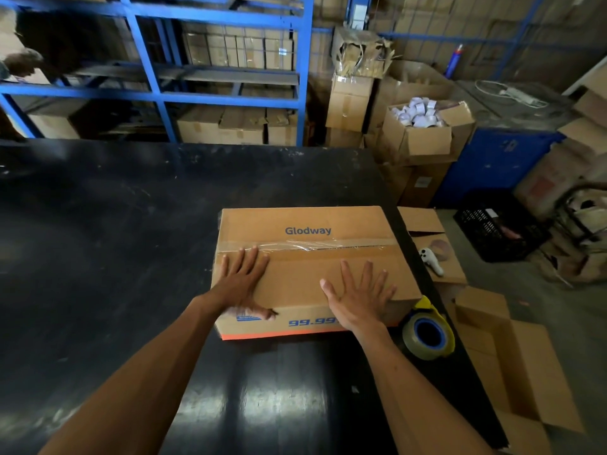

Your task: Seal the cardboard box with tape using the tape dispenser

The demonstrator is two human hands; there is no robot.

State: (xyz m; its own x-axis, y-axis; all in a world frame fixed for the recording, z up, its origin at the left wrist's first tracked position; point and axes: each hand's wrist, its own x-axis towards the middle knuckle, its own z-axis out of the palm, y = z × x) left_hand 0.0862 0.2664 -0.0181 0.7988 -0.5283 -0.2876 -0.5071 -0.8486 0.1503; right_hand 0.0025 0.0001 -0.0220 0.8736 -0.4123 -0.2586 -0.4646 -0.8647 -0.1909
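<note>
Head view only. Cardboard box (305, 270) flat on the dark worktop (115, 224), toward its right edge, flaps shut, printed "Glodway" on the far flap. Strip of clear tape (315, 243) already along the centre seam, wrinkled near the middle, running from near the box's left edge to its right edge. Left hand (243, 277) spread flat on the near-left of the box top, fingertips touching the tape's left end, thumb curled over the front edge; empty, gripping nothing. Right hand (361, 295) likewise spread flat and empty on the near-right of the box top, short of the seam. Tape dispenser (428, 330), yellow with a blue-cored clear roll, resting on the worktop just beside the box's near-right corner, touching or nearly touching it, hard to tell which. Second white-handled dispenser (432, 259) beyond the worktop, right of the box, lying on an open carton (437, 244). Blue shelving (216, 70) behind the box, well apart.

Step in hand, by judgement: pressing down and smoothing tape already laid, or steadying the box before another pass. Seam apparently covered, so task seemingly well along. Next move likely calls for rubbing out the wrinkled middle, then, if ends or side seams need sealing, reaching the right hand for the yellow dispenser while the left keeps the box from sliding.
</note>
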